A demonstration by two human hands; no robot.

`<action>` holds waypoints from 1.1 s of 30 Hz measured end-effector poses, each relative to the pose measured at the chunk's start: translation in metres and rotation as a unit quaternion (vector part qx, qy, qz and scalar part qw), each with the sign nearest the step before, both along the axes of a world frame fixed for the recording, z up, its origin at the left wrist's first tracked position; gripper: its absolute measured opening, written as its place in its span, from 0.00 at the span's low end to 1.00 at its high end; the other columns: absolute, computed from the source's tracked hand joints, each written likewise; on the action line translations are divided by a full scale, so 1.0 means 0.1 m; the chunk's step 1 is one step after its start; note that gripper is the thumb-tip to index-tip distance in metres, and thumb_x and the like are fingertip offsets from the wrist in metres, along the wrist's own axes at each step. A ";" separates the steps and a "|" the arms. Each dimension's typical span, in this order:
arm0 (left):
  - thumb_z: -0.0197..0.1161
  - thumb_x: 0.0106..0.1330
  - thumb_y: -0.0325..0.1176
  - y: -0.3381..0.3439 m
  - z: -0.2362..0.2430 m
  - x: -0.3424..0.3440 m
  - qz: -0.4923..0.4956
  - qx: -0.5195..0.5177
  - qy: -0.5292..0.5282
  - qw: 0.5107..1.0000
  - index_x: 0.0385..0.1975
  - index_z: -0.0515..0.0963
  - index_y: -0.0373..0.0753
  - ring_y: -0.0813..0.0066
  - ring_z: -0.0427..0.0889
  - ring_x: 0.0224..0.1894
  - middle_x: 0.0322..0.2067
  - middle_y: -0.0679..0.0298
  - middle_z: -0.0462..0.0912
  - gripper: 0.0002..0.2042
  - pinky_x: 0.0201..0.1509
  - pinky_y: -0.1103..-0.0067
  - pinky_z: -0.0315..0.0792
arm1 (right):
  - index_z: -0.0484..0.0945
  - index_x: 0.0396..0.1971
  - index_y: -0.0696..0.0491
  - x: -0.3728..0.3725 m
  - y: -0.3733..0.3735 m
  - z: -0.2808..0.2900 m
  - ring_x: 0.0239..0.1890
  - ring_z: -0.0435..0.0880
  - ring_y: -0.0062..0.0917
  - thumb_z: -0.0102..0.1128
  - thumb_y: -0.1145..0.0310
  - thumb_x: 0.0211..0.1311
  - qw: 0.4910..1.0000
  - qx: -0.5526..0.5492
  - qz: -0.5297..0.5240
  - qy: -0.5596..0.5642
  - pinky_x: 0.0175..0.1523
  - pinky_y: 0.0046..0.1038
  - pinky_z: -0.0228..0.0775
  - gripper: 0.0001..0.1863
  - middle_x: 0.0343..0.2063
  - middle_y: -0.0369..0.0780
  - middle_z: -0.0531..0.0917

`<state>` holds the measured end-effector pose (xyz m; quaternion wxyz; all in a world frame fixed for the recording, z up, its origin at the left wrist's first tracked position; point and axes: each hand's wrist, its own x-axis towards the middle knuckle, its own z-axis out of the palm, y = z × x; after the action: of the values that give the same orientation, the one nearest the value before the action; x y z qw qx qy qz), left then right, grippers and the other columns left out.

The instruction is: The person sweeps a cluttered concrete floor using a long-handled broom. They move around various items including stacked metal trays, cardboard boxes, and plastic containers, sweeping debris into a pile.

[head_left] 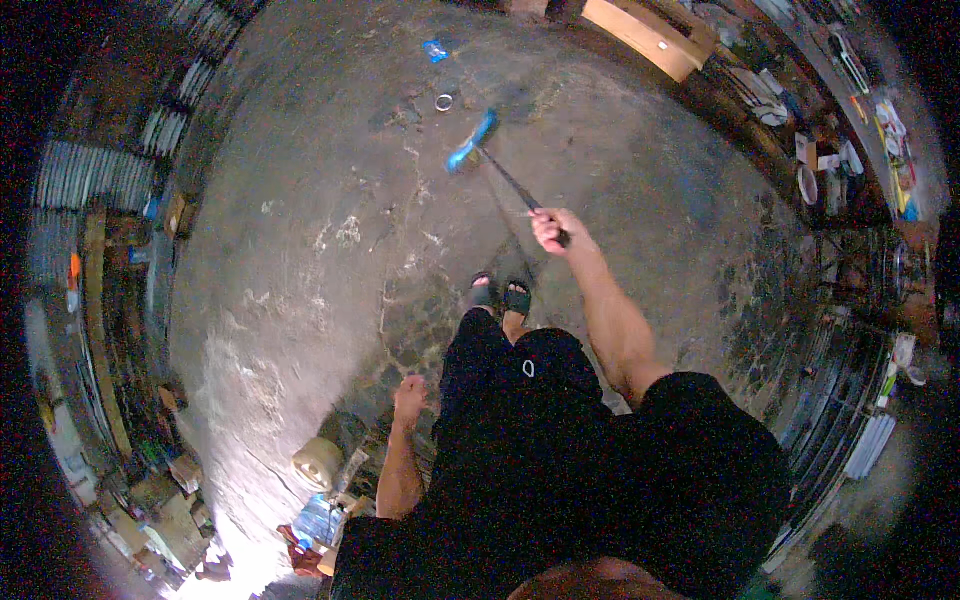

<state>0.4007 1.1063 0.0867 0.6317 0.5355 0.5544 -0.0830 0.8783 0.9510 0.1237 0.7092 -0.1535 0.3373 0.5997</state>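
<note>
My right hand (550, 230) is closed round the black handle (510, 180) of a floor brush, held out ahead of me at a slant. Its bright blue, slightly blurred head (470, 140) is on the concrete floor (300, 180), beyond my sandalled feet. My left hand (408, 398) hangs beside my left leg with the fingers curled and nothing visible in it. A white ring (444, 102) lies just past the brush head, and a small blue packet (434, 50) lies farther off.
A light wooden board (645, 35) and cluttered shelving (880, 150) line the back and right. Planks, corrugated sheets (95, 170) and boxes line the left. A beige round bundle (318, 462) and other items sit behind me at the lower left, near bright light.
</note>
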 end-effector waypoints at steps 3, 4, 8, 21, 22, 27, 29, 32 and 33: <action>0.51 0.61 0.40 0.12 -0.13 0.28 -0.029 -0.042 0.030 0.998 0.28 0.72 0.40 0.81 0.70 0.19 0.18 0.68 0.70 0.10 0.18 0.81 0.63 | 0.65 0.26 0.53 -0.04 -0.86 0.31 0.06 0.56 0.12 0.50 0.67 0.59 0.950 -0.132 0.054 -0.279 0.07 0.17 0.45 0.07 0.10 0.29 0.64; 0.51 0.60 0.40 0.19 -0.20 0.37 -0.041 -0.063 0.046 0.996 0.28 0.73 0.40 0.80 0.70 0.19 0.19 0.67 0.70 0.10 0.18 0.81 0.63 | 0.65 0.25 0.49 -0.15 -1.13 0.45 0.05 0.55 0.12 0.48 0.63 0.61 0.932 -0.236 0.048 -0.271 0.07 0.17 0.45 0.09 0.09 0.28 0.64; 0.51 0.60 0.39 0.53 -0.56 0.87 -0.059 -0.165 0.061 0.983 0.28 0.71 0.40 0.78 0.70 0.18 0.19 0.67 0.70 0.09 0.15 0.80 0.63 | 0.61 0.34 0.47 -0.75 -2.36 1.00 0.07 0.57 0.13 0.45 0.63 0.63 0.890 -0.377 -0.024 -0.256 0.09 0.18 0.49 0.06 0.13 0.32 0.66; 0.51 0.63 0.37 -0.08 -0.25 3.19 0.037 -0.064 0.000 0.997 0.36 0.71 0.40 0.85 0.68 0.19 0.21 0.70 0.71 0.08 0.19 0.84 0.64 | 0.65 0.24 0.52 1.29 -4.26 -0.49 0.10 0.64 0.21 0.42 0.70 0.60 0.876 -0.450 -0.022 -0.174 0.14 0.26 0.56 0.06 0.12 0.35 0.67; 0.51 0.63 0.37 -0.25 -0.18 3.35 0.059 -0.069 -0.001 0.996 0.35 0.71 0.40 0.85 0.68 0.19 0.21 0.70 0.71 0.08 0.19 0.85 0.64 | 0.66 0.23 0.52 1.36 -3.98 -0.49 0.10 0.64 0.21 0.42 0.70 0.60 0.889 -0.393 0.048 -0.229 0.14 0.26 0.57 0.07 0.12 0.36 0.68; 0.52 0.63 0.37 -0.95 -0.13 3.75 -0.094 -0.011 -0.088 0.992 0.36 0.71 0.39 0.84 0.69 0.21 0.23 0.71 0.71 0.08 0.23 0.85 0.65 | 0.67 0.19 0.53 1.52 -2.21 -0.22 0.11 0.66 0.24 0.41 0.72 0.59 0.930 -0.197 0.176 -0.256 0.17 0.29 0.59 0.10 0.12 0.37 0.69; 0.52 0.63 0.37 -1.07 -0.20 3.80 -0.214 0.035 -0.058 0.974 0.35 0.71 0.40 0.84 0.69 0.21 0.22 0.71 0.71 0.08 0.22 0.84 0.65 | 0.68 0.22 0.54 2.05 -1.81 -0.21 0.08 0.63 0.22 0.43 0.71 0.59 0.890 -0.222 0.241 -0.316 0.13 0.29 0.56 0.07 0.10 0.35 0.67; 0.54 0.62 0.37 -1.09 -0.31 3.80 -0.122 -0.085 0.037 0.988 0.33 0.71 0.41 0.82 0.69 0.20 0.21 0.70 0.71 0.08 0.20 0.83 0.65 | 0.67 0.26 0.52 2.77 -1.76 -0.11 0.05 0.59 0.18 0.47 0.66 0.60 0.909 -0.221 0.204 -0.289 0.09 0.23 0.52 0.07 0.08 0.34 0.64; 0.55 0.61 0.37 -1.06 -0.35 3.79 -0.071 -0.081 0.069 0.992 0.32 0.70 0.41 0.81 0.70 0.20 0.21 0.69 0.71 0.07 0.19 0.82 0.65 | 0.69 0.20 0.52 2.86 -1.93 0.01 0.06 0.63 0.20 0.50 0.62 0.57 0.920 -0.153 0.188 -0.308 0.11 0.25 0.54 0.12 0.07 0.34 0.66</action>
<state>0.7798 1.0005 0.0521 0.6255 0.5134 0.5489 -0.2092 1.1644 0.7578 0.1243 0.6202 -0.4974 0.1549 0.5865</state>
